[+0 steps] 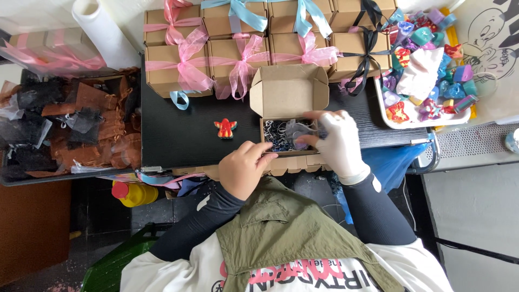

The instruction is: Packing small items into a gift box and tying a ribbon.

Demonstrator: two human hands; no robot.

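Observation:
An open brown cardboard box (290, 91) stands on the black table (178, 130), its lid flap raised, with dark shredded filling inside. My left hand (244, 165), bare, rests on the box's near edge with fingers curled. My right hand (338, 141), in a white glove, holds a small sheer pouch (300, 131) with a purple piece inside, over the filling. A red and orange angel-shaped piece (225, 128) lies on the table left of the box.
Closed brown boxes tied with pink (189, 59), blue (240, 13) and black ribbons (367, 46) line the far edge. A white tray (412, 121) of colourful pieces sits at right. Dark and brown organza bags (70, 124) fill the left. A white paper roll (102, 32) lies beyond.

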